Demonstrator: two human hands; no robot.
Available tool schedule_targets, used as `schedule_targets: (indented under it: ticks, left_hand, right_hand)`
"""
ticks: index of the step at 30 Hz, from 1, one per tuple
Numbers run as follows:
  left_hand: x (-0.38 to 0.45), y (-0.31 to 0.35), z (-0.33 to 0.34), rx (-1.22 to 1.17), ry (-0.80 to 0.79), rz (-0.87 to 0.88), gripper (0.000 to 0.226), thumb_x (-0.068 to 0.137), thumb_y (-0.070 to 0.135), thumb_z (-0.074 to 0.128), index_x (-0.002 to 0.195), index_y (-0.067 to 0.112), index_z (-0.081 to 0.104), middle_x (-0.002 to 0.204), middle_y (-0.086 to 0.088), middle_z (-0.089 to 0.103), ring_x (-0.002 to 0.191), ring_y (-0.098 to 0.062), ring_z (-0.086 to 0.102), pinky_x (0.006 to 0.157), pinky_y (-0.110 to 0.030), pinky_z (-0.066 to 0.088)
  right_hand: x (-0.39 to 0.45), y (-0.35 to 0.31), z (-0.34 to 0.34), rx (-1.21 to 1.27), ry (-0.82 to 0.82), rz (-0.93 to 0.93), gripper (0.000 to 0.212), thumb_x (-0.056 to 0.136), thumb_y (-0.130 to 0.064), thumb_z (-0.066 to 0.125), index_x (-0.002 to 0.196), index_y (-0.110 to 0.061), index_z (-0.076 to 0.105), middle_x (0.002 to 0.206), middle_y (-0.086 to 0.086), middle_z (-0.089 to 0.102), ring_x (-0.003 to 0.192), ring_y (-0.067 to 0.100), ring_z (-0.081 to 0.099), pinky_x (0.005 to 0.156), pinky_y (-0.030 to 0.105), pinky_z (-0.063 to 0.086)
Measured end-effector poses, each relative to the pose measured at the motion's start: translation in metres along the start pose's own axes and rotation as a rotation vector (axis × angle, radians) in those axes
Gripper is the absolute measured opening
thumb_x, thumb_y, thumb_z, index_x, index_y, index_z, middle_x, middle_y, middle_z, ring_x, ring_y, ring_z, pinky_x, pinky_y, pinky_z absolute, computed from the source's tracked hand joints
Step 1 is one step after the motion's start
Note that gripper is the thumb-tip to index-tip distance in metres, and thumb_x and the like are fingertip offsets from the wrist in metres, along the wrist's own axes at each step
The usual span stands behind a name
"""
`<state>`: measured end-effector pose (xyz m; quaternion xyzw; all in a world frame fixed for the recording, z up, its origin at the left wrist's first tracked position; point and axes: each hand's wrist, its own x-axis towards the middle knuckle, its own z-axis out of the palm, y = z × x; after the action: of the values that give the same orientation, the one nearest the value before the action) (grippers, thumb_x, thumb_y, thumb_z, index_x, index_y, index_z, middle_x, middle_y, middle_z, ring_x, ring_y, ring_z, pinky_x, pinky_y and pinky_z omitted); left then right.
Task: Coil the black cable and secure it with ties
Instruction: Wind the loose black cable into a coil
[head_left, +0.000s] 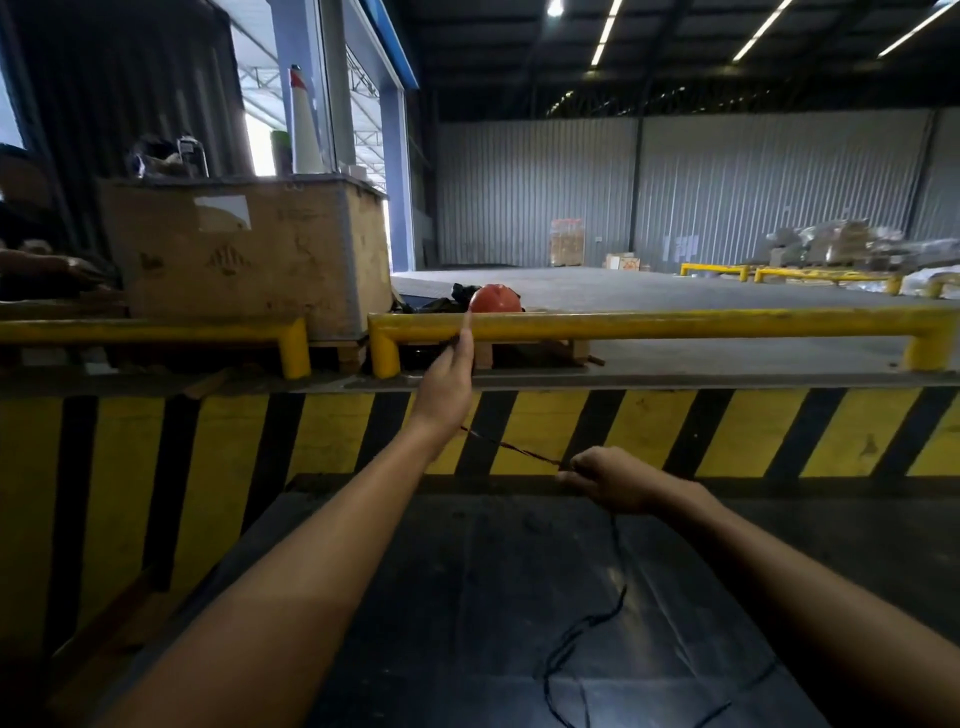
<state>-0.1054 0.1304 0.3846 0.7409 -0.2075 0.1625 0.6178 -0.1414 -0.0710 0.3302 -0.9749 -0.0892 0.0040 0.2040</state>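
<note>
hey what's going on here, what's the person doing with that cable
A person is stretching a thin black cable between both hands. The left hand is raised toward the yellow rail pinching one part of it, while the right hand grips it lower down. The rest trails loosely from the right hand across the dark mat toward the camera. No finished coil or ties show yet, so the work looks to be at an early stage.
</note>
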Motion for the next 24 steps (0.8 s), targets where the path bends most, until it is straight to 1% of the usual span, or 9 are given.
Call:
schedule_targets:
  ticks: [3,7,9,12,14,16,18,20,24]
  left_hand:
    - [-0.005,-0.028,-0.011,0.552,-0.334,-0.124,0.054,0.092,0.061,0.022,0.122,0.028,0.052,0.127,-0.009,0.057,0.099,-0.012,0.056,0.087,-0.035,0.044]
    - [-0.021,-0.045,-0.005,0.873,-0.707,-0.413,0.056,0.095,0.054,0.03,0.135,0.02,0.046,0.143,-0.007,0.046,0.129,-0.026,0.044,0.108,-0.046,0.032]
    - [-0.026,-0.037,0.0,0.828,-0.837,-0.471,0.058,0.093,0.06,0.026,0.132,0.025,0.05,0.14,-0.004,0.049,0.121,-0.023,0.048,0.103,-0.041,0.035]
    - [-0.034,-0.015,0.008,0.555,-1.089,-0.57,0.055,0.094,0.059,0.025,0.139,0.032,0.042,0.138,-0.008,0.052,0.103,-0.02,0.06,0.078,-0.029,0.05]
    - [-0.04,-0.003,0.011,0.305,-1.238,-0.615,0.053,0.095,0.057,0.024,0.143,0.035,0.033,0.147,-0.01,0.043,0.12,-0.026,0.054,0.074,-0.03,0.052]
    - [-0.043,0.008,0.012,0.037,-1.337,-0.592,0.051,0.097,0.055,0.021,0.144,0.038,0.027,0.152,-0.01,0.034,0.133,-0.032,0.041,0.083,-0.041,0.051]
    - [-0.043,0.021,0.013,-0.304,-1.32,-0.523,0.049,0.097,0.052,0.018,0.144,0.04,0.026,0.153,-0.009,0.03,0.137,-0.036,0.032,0.092,-0.053,0.043]
    - [-0.036,0.035,0.018,-0.63,-1.154,-0.431,0.048,0.097,0.051,0.018,0.141,0.04,0.033,0.153,-0.01,0.026,0.139,-0.04,0.026,0.098,-0.061,0.034]
    - [-0.016,0.04,0.029,-0.784,-0.641,-0.248,0.041,0.096,0.051,0.024,0.133,0.045,0.041,0.154,-0.004,0.023,0.136,-0.031,0.029,0.105,-0.069,0.013]
  right_hand:
    - [-0.004,0.011,-0.031,0.027,0.13,-0.048,0.02,0.093,-0.033,0.05,0.078,-0.025,0.06,0.077,-0.001,0.062,0.066,0.01,0.059,0.058,0.022,0.045]
    - [0.0,0.014,-0.061,0.01,0.338,-0.092,0.024,0.092,-0.019,0.052,0.07,-0.029,0.052,0.083,-0.004,0.062,0.07,0.008,0.06,0.057,0.017,0.041]
    - [0.006,0.013,-0.062,0.051,0.447,-0.094,0.024,0.095,-0.022,0.049,0.072,-0.023,0.055,0.077,0.0,0.061,0.067,0.012,0.059,0.054,0.022,0.041]
    - [0.014,0.011,-0.056,0.131,0.61,-0.077,0.031,0.098,-0.028,0.042,0.076,-0.012,0.057,0.066,0.006,0.056,0.06,0.021,0.053,0.051,0.03,0.039]
    - [0.016,0.012,-0.051,0.148,0.666,-0.043,0.032,0.099,-0.027,0.038,0.078,-0.011,0.056,0.069,0.007,0.056,0.063,0.024,0.052,0.053,0.031,0.037]
    - [0.016,0.02,-0.046,0.133,0.636,0.028,0.03,0.099,-0.024,0.036,0.081,-0.01,0.055,0.081,0.013,0.06,0.071,0.025,0.052,0.061,0.033,0.039]
    - [0.011,0.026,-0.033,0.134,0.476,0.04,0.023,0.098,-0.019,0.039,0.088,-0.008,0.057,0.097,0.018,0.063,0.08,0.025,0.056,0.072,0.037,0.046]
    - [0.007,0.021,-0.005,0.12,0.247,-0.004,0.023,0.097,-0.02,0.042,0.102,-0.01,0.062,0.105,0.014,0.063,0.093,0.025,0.06,0.084,0.039,0.051]
    - [-0.005,-0.013,0.052,-0.001,-0.004,-0.028,0.035,0.097,-0.037,0.04,0.066,-0.023,0.051,0.07,-0.002,0.057,0.068,0.015,0.057,0.058,0.027,0.042]
